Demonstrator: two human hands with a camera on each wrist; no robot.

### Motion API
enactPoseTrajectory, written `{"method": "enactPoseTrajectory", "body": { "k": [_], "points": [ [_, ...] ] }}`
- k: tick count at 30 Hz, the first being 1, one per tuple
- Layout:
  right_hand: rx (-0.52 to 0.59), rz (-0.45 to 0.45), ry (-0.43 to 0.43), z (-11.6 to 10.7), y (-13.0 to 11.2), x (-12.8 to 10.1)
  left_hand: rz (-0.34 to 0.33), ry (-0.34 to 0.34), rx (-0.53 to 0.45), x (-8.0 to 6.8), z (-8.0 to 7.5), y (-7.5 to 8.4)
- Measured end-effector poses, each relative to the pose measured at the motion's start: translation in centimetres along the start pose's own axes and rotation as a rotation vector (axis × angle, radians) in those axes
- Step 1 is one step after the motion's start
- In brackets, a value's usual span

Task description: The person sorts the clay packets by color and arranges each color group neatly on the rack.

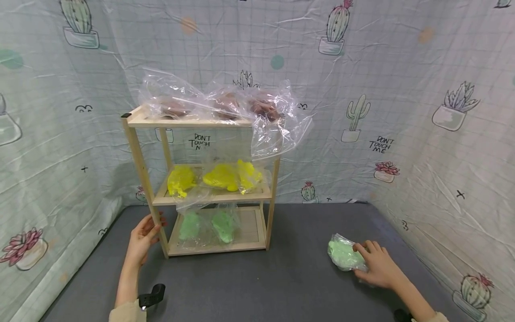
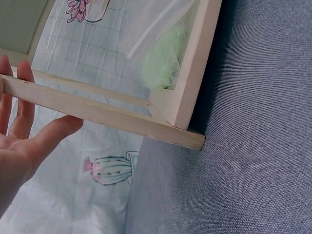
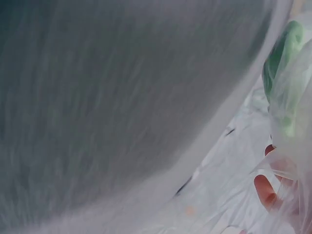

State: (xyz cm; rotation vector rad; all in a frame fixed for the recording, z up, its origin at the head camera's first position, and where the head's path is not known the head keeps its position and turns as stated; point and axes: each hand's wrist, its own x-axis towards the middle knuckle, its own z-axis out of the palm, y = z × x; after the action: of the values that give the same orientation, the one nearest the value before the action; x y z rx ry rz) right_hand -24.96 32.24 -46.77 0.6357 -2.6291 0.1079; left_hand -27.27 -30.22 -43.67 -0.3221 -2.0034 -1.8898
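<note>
A small wooden shelf with three tiers stands on the dark table. My left hand holds its front left post, thumb on one side and fingers around the other. Off to the right, my right hand grips a clear plastic bag with a light green lump inside. In the right wrist view this bag partly covers the fingers. Two similar bagged green lumps lie on the bottom tier, one of them near the held post in the left wrist view.
Bagged yellow pieces lie on the middle tier. Along the top sit bagged brown pieces, one bag hanging over the right front edge. A cactus-print cloth surrounds the grey table at the back and sides.
</note>
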Motion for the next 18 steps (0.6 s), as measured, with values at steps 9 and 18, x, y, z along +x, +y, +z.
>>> {"method": "enactPoseTrajectory", "body": {
  "k": [9,18],
  "points": [
    [0.08,-0.001,0.075,0.2,-4.3,0.2,0.0,-0.006,-0.009,-0.2,0.0,0.0],
    [0.156,-0.01,0.118,-0.1,-8.9,1.0,0.013,-0.013,-0.021,0.0,-0.1,0.0]
  ]
}}
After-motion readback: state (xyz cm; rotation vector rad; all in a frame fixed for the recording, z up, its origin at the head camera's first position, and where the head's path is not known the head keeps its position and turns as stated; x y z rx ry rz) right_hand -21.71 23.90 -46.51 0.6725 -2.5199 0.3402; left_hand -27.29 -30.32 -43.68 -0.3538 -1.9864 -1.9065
